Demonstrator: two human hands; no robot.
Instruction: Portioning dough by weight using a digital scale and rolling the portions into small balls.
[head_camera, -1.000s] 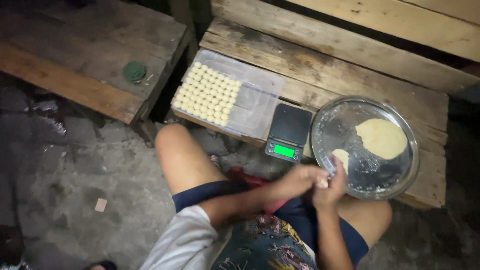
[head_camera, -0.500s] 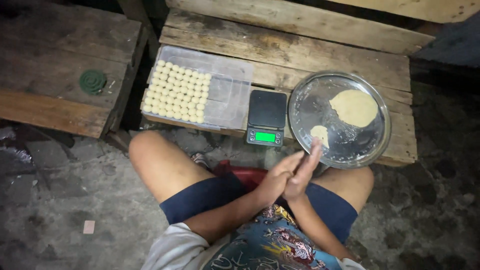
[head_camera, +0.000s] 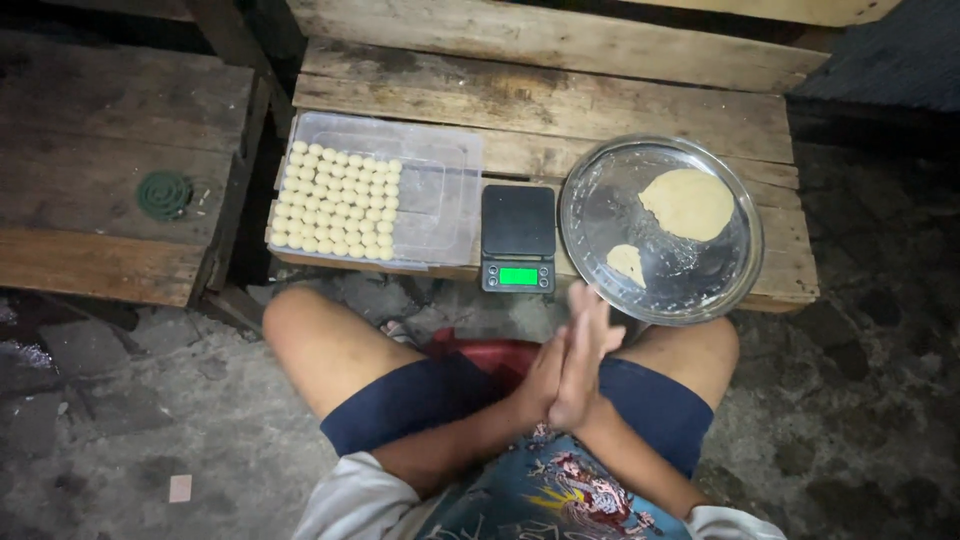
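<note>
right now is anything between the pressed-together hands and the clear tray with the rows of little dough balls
Nothing visible blocks the way. The left hand and right hand are pressed palm to palm above the lap. The clear tray lies up and to the left on the wooden pallet. The small black scale sits beside the tray, off that line.

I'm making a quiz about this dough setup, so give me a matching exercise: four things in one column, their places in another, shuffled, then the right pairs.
Things:
1. dough balls
2. scale
3. metal tray
4. green coil

Places:
A. on the left bench
B. right end of the pallet, holding two dough pieces
C. in rows on the clear plastic lid
D. between lid and tray, display lit green

Pairs: 1-C, 2-D, 3-B, 4-A
</note>
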